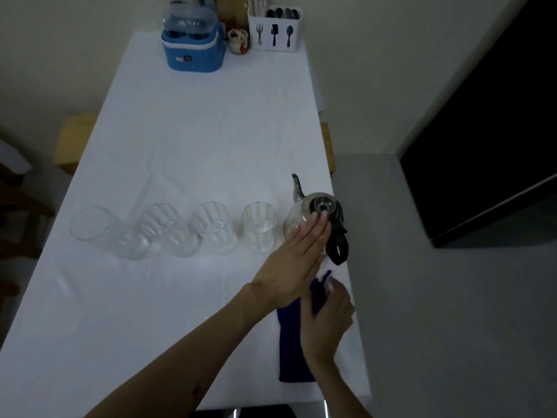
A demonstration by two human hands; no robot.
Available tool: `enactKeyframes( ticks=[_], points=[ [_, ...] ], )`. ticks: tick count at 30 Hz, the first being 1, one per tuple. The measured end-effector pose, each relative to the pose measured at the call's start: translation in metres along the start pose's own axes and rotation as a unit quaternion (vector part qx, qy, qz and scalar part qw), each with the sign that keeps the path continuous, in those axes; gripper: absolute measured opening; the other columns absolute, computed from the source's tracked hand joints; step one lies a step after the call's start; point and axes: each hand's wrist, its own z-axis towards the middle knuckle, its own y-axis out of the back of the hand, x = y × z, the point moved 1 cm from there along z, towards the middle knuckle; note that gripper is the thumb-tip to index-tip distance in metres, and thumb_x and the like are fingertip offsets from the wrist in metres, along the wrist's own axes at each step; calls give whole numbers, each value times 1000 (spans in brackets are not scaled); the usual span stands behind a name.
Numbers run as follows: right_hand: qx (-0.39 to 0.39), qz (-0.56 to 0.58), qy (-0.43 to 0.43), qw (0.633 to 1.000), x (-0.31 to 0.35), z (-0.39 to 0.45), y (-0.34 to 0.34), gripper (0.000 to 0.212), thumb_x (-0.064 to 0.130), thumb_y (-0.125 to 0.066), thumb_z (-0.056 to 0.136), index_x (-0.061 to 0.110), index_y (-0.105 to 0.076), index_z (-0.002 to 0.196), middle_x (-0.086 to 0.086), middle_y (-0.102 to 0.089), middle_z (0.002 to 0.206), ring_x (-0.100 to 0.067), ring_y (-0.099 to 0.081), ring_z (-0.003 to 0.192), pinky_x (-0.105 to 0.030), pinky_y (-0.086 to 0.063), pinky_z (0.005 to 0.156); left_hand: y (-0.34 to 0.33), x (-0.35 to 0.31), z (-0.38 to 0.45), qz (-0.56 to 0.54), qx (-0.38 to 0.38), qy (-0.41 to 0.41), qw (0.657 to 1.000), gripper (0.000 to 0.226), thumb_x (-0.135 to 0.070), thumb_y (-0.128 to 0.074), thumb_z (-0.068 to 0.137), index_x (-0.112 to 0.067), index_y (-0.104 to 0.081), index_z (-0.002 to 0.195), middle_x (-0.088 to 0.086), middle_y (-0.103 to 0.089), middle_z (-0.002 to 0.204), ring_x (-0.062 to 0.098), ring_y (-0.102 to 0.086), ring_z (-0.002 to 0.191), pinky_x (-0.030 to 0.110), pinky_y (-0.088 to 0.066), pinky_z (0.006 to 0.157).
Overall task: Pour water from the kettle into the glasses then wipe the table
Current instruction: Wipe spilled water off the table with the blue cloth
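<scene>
A steel kettle with a black handle stands near the table's right edge, spout pointing away. My left hand reaches across with flat, extended fingers resting against the kettle's near side and lid. My right hand lies below it, fingers closed on the top end of a dark blue cloth that stretches toward the near edge. Several clear glasses stand in a row left of the kettle, the nearest one ribbed, the farthest plain. The white tablecloth covers the table.
At the far end stand a blue carrier with plastic bottles, a small patterned cup and a white cutlery holder. A wooden bench shows under the table's left side. Grey floor and a dark panel lie to the right.
</scene>
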Motion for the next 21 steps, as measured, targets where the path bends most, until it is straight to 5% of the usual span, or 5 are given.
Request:
enactKeyframes(
  ticks=[3,5,9,15,21],
  points=[
    [123,-188,134,965,-20,-41,-12,76,58,-62,77,22,-52,143,-13,-46,151,-36,-47,129,-55,-46,96,-26,3,-66,-36,-32,60,997,55,-19,-28,103,-9,-7,152,7,-2,162,16,5,149,30,2,121],
    [150,-226,159,949,-26,-48,-20,72,42,-74,75,23,-55,141,-20,-48,149,-43,-50,125,-57,-49,89,-43,7,-109,-37,-43,100,993,54,-17,-29,102,-9,-9,152,7,-4,162,17,2,150,29,2,120],
    [86,-184,161,966,-19,-39,-24,67,-2,-88,63,10,-67,125,-21,-55,141,-40,-48,112,-57,-53,82,-63,15,-172,-29,-27,155,987,54,-20,-28,103,-11,-11,153,3,-6,162,13,1,149,27,5,119],
    [64,-197,224,952,-20,-72,-28,69,-3,-82,67,14,-66,132,-17,-53,146,-40,-51,112,-54,-53,77,-71,32,-240,-13,1,193,981,52,-22,-24,102,-8,-15,152,6,-9,161,11,1,149,23,5,118],
    [-2,-237,95,967,-51,-81,-22,53,8,-62,87,15,-58,139,-16,-44,153,-47,-47,117,-58,-42,82,-80,57,-294,55,8,216,975,56,-28,-27,101,-1,-21,149,13,-16,160,24,-12,149,35,-9,120]
  ],
)
